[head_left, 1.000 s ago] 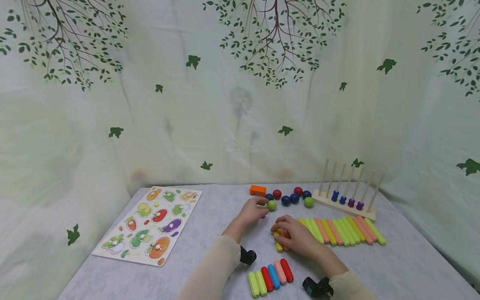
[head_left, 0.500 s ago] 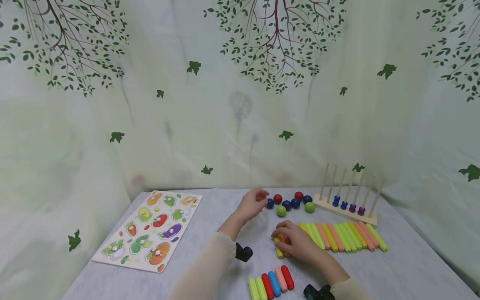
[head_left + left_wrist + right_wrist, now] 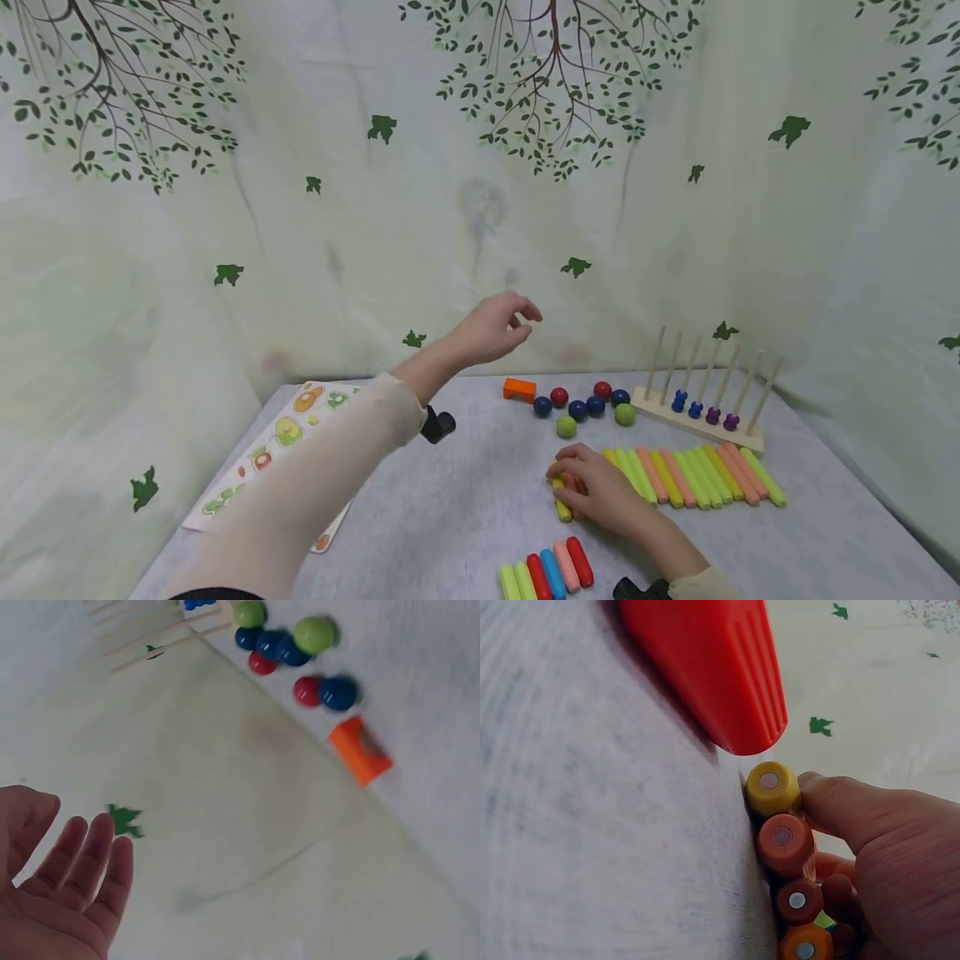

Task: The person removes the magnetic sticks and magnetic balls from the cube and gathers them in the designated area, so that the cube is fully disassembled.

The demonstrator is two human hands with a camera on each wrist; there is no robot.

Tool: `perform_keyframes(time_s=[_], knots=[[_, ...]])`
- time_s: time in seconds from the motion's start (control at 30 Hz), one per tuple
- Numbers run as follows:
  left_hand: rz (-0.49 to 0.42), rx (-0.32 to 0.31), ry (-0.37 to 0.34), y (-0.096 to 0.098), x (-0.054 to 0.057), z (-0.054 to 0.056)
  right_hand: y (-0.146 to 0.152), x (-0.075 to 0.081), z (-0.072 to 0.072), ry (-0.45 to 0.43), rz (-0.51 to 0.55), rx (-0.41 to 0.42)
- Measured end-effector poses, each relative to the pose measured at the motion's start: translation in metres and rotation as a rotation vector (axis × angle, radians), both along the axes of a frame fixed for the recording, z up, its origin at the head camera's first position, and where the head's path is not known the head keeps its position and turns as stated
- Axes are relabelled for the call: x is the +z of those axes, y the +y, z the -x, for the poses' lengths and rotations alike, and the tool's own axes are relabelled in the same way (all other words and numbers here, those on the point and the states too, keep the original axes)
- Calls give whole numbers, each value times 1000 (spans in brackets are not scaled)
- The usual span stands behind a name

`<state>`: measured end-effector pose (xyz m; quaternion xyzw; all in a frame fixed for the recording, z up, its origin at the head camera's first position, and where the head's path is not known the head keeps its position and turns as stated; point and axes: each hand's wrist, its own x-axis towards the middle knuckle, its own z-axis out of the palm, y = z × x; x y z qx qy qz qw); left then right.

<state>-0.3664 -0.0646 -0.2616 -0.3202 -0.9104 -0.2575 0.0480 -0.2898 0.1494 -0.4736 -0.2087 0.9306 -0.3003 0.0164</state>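
Note:
My left hand (image 3: 491, 329) is up in the air over the far side of the table, fingers relaxed and holding nothing; the left wrist view shows its loosely spread fingers (image 3: 97, 862). My right hand (image 3: 607, 498) rests over the left end of a row of chunky coloured sticks (image 3: 701, 475). Its thumb touches a yellow stick (image 3: 771, 789), and its bent fingers lie over the orange-brown sticks (image 3: 784, 844) beside it. Round spots mark the stick ends. The hand hides part of the row in the head view.
An orange block (image 3: 519, 389) and several red, blue and green balls (image 3: 577, 411) lie at the back. A pegged wooden stand (image 3: 701, 425) holds blue and purple pieces. Shorter sticks (image 3: 553, 573) lie in front. My left sleeve partly covers a vegetable puzzle board (image 3: 296, 417).
My left hand has left the orange block and balls and risen up and away from the table. One green ball has shifted right and nearer. The right hand has stayed in place.

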Motion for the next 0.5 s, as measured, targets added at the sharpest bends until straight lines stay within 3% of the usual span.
perform_keyframes(time_s=[0.13, 0.23, 0.33, 0.5], knots=[[77, -63, 112, -6, 44, -20, 1, 3, 1, 3, -9, -14], [86, -74, 143, -13, 54, -32, 2, 4, 2, 12, -4, -22], [75, -59, 130, -25, 38, -42, 1, 2, 4, 18, 5, -12], [-5, -9, 62, -49, -14, -58, 4, 2, 4, -29, 7, -7]])
